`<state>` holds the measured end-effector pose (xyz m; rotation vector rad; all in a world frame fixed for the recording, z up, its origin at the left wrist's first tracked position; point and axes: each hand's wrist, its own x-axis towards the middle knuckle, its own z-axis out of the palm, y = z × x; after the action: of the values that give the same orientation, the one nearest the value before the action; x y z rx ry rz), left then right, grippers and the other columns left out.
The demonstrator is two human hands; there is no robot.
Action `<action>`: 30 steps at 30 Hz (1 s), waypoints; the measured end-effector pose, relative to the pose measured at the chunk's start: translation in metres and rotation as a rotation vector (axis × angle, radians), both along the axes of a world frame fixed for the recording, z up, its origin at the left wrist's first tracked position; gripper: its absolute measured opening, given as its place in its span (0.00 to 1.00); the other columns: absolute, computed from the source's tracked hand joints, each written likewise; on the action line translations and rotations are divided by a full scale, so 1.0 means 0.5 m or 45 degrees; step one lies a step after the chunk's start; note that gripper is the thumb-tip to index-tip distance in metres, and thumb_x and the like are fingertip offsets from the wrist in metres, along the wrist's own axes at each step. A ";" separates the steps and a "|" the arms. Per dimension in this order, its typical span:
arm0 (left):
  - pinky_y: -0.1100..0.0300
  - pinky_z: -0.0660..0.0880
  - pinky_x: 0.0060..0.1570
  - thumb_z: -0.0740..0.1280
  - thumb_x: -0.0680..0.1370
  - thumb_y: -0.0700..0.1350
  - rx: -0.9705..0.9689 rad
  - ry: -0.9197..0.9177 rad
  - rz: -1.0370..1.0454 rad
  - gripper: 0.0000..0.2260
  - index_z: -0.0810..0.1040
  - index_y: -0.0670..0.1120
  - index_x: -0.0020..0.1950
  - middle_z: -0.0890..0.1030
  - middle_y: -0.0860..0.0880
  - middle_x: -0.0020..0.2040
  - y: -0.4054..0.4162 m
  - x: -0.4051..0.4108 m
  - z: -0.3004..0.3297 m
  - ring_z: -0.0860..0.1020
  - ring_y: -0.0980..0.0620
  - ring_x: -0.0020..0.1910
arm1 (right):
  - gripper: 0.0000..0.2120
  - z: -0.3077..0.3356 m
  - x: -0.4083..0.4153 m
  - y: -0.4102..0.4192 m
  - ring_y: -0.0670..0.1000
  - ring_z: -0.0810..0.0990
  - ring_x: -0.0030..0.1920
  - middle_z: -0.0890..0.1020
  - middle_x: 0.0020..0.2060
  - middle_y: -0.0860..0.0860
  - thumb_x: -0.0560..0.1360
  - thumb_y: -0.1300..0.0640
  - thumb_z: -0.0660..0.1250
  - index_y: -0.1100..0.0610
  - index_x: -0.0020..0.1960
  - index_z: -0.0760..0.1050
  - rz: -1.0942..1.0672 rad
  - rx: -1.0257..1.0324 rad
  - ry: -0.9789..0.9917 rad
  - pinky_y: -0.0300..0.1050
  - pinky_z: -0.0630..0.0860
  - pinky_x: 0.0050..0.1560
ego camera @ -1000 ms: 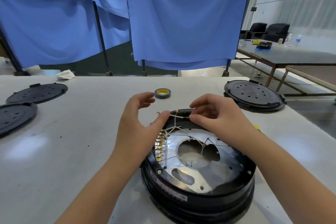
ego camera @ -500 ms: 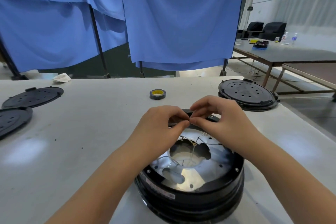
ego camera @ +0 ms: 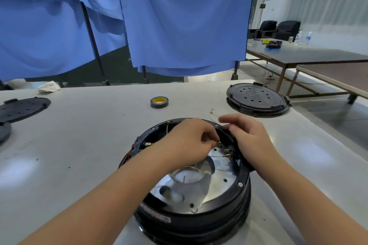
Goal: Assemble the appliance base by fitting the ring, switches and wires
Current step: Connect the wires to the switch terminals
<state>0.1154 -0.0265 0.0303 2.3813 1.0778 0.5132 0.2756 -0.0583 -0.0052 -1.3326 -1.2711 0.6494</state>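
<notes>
Black appliance base (ego camera: 196, 219) — left hand (ego camera: 191, 141) pinches a wire terminal (ego camera: 218, 142), right hand (ego camera: 249, 137) loosely curled.

No text, brand, number or sign can be read. A label strip (ego camera: 157, 217) on the outer wall of the black appliance base (ego camera: 199, 223) carries print too blurred to make out. The bottles (ego camera: 302, 37) on the far table (ego camera: 318, 55) have labels too small to read.
</notes>
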 end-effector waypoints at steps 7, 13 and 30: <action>0.57 0.77 0.51 0.67 0.76 0.44 0.009 0.022 -0.025 0.08 0.84 0.52 0.49 0.84 0.55 0.45 -0.009 0.011 -0.014 0.79 0.59 0.45 | 0.22 -0.011 0.001 0.004 0.46 0.80 0.53 0.83 0.50 0.50 0.77 0.71 0.54 0.49 0.49 0.79 -0.002 -0.021 -0.043 0.40 0.76 0.55; 0.54 0.77 0.52 0.67 0.75 0.43 0.022 0.021 -0.048 0.09 0.85 0.52 0.49 0.84 0.56 0.45 -0.011 0.012 -0.016 0.79 0.58 0.46 | 0.21 -0.008 0.003 0.002 0.43 0.81 0.49 0.83 0.47 0.46 0.76 0.70 0.54 0.50 0.49 0.80 0.002 -0.020 -0.100 0.32 0.76 0.49; 0.54 0.77 0.51 0.66 0.76 0.41 -0.014 -0.009 -0.094 0.09 0.84 0.49 0.50 0.84 0.53 0.44 -0.012 0.018 -0.021 0.80 0.56 0.45 | 0.23 -0.015 0.007 0.007 0.56 0.81 0.47 0.84 0.45 0.46 0.76 0.69 0.54 0.46 0.44 0.80 -0.012 -0.014 -0.153 0.51 0.78 0.52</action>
<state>0.1244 -0.0325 0.0198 2.3982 0.9828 0.4883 0.2788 -0.0549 -0.0127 -1.4033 -1.3578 0.5775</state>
